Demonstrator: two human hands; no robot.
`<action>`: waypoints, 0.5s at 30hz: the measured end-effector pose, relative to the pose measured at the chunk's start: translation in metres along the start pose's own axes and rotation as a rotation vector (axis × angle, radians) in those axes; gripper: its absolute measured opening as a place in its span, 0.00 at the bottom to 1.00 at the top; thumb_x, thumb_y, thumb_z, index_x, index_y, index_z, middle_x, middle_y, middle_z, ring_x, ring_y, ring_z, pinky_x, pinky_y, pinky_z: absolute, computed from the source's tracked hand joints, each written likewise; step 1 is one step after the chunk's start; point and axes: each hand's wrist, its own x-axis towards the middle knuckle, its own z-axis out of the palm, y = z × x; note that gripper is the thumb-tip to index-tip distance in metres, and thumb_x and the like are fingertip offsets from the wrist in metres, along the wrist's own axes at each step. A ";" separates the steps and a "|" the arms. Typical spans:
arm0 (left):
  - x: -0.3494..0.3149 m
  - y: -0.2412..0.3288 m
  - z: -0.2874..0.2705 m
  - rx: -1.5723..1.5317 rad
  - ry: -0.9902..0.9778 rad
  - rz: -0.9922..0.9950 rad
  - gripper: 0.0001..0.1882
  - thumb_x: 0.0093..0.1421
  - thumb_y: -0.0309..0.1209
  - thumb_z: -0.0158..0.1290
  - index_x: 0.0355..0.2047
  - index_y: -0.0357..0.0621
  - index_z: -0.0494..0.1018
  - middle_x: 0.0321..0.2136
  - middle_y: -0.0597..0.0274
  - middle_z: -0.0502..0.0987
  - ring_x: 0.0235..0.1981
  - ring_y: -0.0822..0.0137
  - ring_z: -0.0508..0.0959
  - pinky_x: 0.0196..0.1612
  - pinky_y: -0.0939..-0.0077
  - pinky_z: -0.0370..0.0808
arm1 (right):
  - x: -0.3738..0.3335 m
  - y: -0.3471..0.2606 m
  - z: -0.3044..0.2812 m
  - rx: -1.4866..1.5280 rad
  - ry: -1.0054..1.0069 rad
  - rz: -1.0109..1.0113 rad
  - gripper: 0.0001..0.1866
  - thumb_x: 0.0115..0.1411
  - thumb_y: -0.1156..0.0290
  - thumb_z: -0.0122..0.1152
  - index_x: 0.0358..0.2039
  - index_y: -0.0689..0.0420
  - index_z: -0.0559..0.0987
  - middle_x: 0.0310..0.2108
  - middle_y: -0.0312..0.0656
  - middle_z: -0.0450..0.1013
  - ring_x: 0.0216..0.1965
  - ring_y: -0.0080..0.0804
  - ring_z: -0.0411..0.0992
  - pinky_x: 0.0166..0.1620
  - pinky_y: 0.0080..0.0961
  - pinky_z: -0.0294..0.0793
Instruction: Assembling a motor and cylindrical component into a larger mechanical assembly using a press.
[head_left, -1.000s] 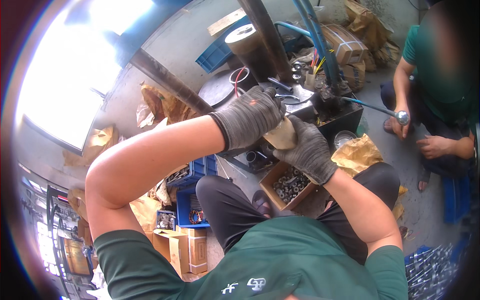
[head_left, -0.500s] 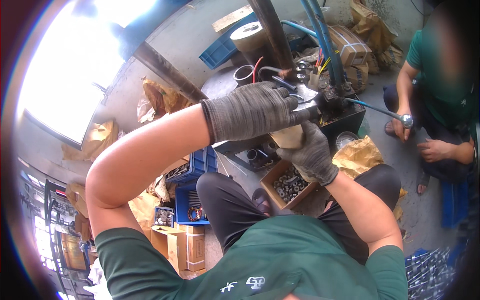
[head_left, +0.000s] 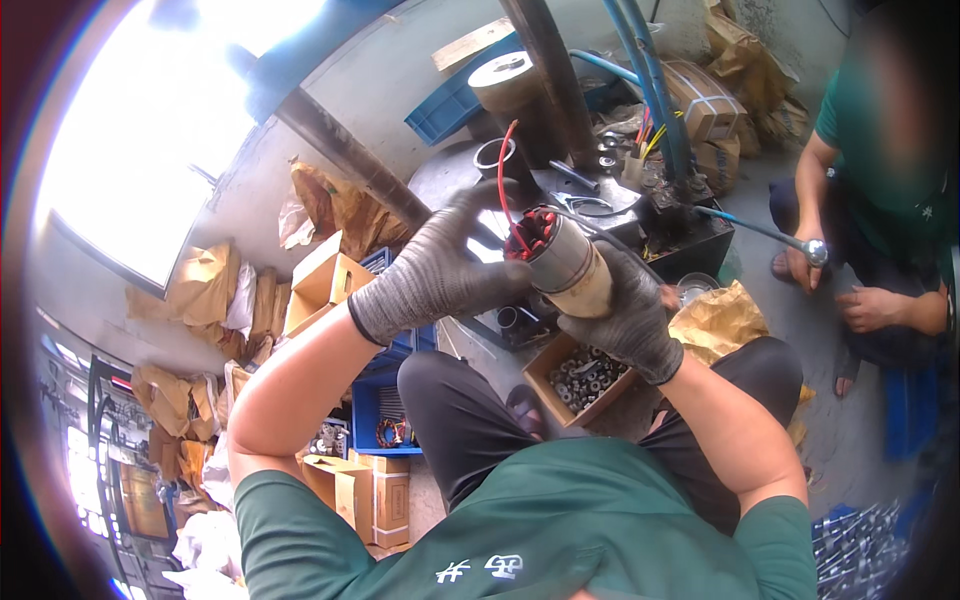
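Note:
A cylindrical motor stator [head_left: 572,268] is held tilted in front of me, with a metal shell and a pale lower end. Red windings show in its open end, which faces up and to the left, and a long red wire [head_left: 503,190] rises out of it. My right hand [head_left: 632,318], in a dark grey knitted glove, grips the pale end from the right. Just left of the open end is my left hand [head_left: 435,268], gloved the same way, its fingers apart. Whether its thumb touches the rim I cannot tell.
A black press stand [head_left: 690,240] with a ball-ended lever [head_left: 815,252] is ahead. Below the stator stands a cardboard box [head_left: 540,372] of small metal parts. Blue bins [head_left: 375,400] and cartons [head_left: 388,505] are at left. A co-worker [head_left: 890,180] squats at right.
My left hand has moved back left off the piece, its fingers spreading. The stator has tilted so its open end and red wire now show. My right hand still holds it.

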 end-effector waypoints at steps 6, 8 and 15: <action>0.009 0.012 -0.004 -0.141 -0.323 -0.205 0.52 0.47 0.41 0.75 0.69 0.38 0.61 0.56 0.50 0.77 0.56 0.62 0.78 0.62 0.69 0.74 | -0.009 0.016 0.010 -0.048 -0.041 0.020 0.45 0.39 0.67 0.85 0.59 0.57 0.74 0.50 0.47 0.77 0.51 0.44 0.78 0.54 0.37 0.78; 0.007 0.015 -0.001 -0.083 -0.305 -0.281 0.46 0.49 0.33 0.75 0.66 0.48 0.65 0.43 0.69 0.74 0.46 0.74 0.77 0.44 0.74 0.85 | -0.007 0.008 0.009 -0.140 -0.056 0.002 0.45 0.38 0.65 0.86 0.58 0.59 0.74 0.47 0.48 0.78 0.47 0.47 0.79 0.52 0.38 0.80; 0.004 0.004 0.008 0.071 -0.218 -0.094 0.41 0.48 0.35 0.76 0.60 0.43 0.69 0.40 0.71 0.74 0.44 0.77 0.75 0.48 0.77 0.80 | -0.004 0.007 0.011 -0.211 -0.001 -0.105 0.46 0.37 0.64 0.86 0.57 0.59 0.74 0.45 0.50 0.77 0.44 0.50 0.79 0.48 0.38 0.81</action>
